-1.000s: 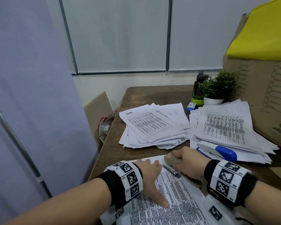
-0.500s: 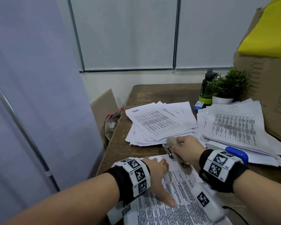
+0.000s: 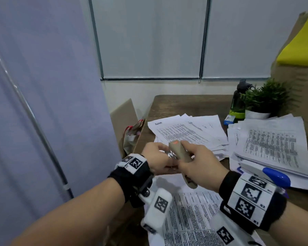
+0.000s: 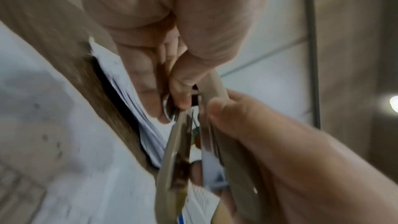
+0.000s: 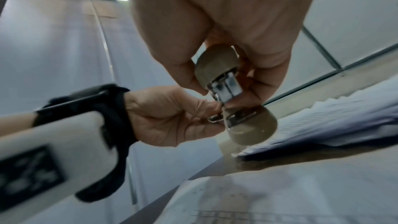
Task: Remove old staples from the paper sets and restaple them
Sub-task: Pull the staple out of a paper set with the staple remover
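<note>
My right hand grips a beige stapler and holds it in the air above the printed paper set at the table's near edge. My left hand meets it from the left. Its thumb and fingers pinch the metal part at the tip of the stapler. In the right wrist view the stapler stands slightly apart, chrome between its beige halves, with the left hand at the gap. I cannot make out a staple.
Two loose paper stacks lie behind the hands, one in the middle and one on the right, with a blue-and-white stapler on its near edge. A potted plant, a bottle and a cardboard box stand at the back right.
My right hand lifted the beige stapler off the paper set. My left hand left the page, rose and took hold of the stapler's metal tip.
</note>
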`<action>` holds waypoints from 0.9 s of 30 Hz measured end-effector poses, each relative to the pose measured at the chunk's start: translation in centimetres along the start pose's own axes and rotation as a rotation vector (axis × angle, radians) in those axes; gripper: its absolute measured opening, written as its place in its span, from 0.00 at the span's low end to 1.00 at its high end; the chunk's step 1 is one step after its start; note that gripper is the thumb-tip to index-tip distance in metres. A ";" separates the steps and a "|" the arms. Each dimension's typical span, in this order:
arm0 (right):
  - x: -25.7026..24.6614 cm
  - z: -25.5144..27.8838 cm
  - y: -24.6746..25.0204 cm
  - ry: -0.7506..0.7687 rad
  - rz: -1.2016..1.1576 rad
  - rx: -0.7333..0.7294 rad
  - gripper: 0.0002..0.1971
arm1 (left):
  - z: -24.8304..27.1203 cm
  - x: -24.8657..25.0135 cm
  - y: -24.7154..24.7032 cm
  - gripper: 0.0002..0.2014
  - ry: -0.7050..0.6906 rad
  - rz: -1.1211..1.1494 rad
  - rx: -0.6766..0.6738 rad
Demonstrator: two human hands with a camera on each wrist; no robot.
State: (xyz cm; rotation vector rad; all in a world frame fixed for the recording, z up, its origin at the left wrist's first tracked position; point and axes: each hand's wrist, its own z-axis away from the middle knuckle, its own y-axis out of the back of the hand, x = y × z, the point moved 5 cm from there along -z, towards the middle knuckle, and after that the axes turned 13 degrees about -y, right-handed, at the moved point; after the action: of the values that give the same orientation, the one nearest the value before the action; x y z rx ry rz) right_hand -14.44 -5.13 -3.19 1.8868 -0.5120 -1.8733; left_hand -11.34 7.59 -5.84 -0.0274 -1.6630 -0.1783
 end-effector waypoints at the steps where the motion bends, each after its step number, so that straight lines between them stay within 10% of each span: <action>1: -0.5 -0.1 -0.7 0.024 0.029 -0.004 0.12 | 0.1 0.0 0.8 0.17 -0.004 -0.024 -0.003; 6: -3.0 -0.8 -4.6 0.150 0.292 0.029 0.09 | 0.7 0.1 5.4 0.01 0.001 -0.232 -0.015; 10: -4.3 -1.4 -8.2 0.164 0.293 -0.038 0.11 | 0.6 -1.8 9.7 0.16 0.088 -0.202 -0.014; 27: -4.1 -1.3 -10.7 0.138 0.342 -0.109 0.10 | -0.5 -3.9 14.6 0.11 0.164 -0.213 0.124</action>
State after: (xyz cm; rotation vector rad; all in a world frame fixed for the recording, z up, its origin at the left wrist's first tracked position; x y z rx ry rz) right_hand -13.61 6.09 -5.55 1.7177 -0.6290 -1.5092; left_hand -8.66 22.28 -8.18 0.2530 -1.5081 -0.2319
